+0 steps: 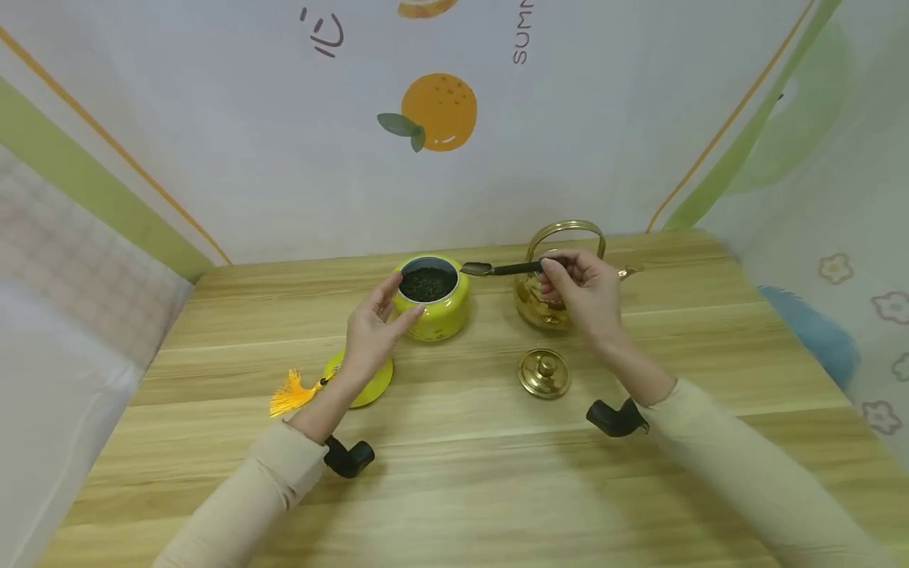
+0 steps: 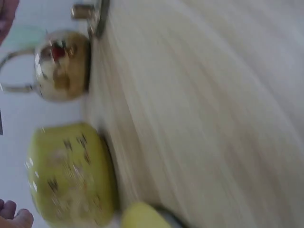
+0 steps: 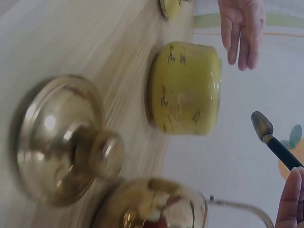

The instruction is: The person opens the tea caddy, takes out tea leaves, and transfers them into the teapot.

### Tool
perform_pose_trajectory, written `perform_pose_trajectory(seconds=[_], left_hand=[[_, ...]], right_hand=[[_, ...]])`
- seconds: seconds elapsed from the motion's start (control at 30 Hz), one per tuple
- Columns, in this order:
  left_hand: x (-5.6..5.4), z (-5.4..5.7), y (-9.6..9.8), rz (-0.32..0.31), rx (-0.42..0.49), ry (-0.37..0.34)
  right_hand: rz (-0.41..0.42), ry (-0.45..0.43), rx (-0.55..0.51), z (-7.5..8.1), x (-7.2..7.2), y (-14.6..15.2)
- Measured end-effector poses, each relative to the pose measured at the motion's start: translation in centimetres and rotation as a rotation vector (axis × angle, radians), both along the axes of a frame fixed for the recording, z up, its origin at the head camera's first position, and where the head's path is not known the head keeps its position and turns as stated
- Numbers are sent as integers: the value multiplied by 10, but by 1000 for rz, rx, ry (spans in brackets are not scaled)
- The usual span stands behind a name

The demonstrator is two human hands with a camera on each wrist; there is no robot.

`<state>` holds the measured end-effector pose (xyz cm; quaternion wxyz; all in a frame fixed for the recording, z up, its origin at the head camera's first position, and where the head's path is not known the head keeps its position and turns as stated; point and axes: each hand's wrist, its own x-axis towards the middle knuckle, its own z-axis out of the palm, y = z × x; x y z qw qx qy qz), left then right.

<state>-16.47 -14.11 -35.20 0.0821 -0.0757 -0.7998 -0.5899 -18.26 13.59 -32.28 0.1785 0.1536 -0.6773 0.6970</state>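
Note:
My right hand [image 1: 585, 298] grips the black handle of a small tea scoop [image 1: 513, 269], its dark metal bowl pointing left. The scoop is held in the air between the kettle and the yellow tea canister [image 1: 442, 323], bowl close to the canister's right rim. Dark loose tea leaves [image 1: 428, 284] lie inside the uncapped canister. My left hand [image 1: 371, 330] hovers at the canister's left side, thumb and fingers spread; in the right wrist view its fingers [image 3: 244, 42] are straight and apart from the canister. Behind my right hand stands a shiny gold kettle [image 1: 529, 304] with its arched handle up and its top hidden.
The gold kettle lid [image 1: 545, 374] lies knob up in front of the kettle. A round yellow lid [image 1: 378, 386] with an orange tassel [image 1: 289, 394] lies below my left wrist, partly covered by it. A printed cloth [image 1: 319, 173] hangs behind the wooden table [image 1: 454, 473].

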Motion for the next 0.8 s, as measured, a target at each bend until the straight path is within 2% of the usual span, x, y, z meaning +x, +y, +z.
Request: perform_pose_trajectory(seconds=[0.23, 0.4, 0.8], left_hand=[[-14, -4, -15, 15, -137, -108], [-22, -9, -16, 5, -222, -126], [-27, -14, -12, 34, -215, -94]], right_hand=[[31, 11, 139, 1, -12, -31], [20, 38, 234, 0, -20, -48], [-32, 26, 393, -4, -35, -68]])
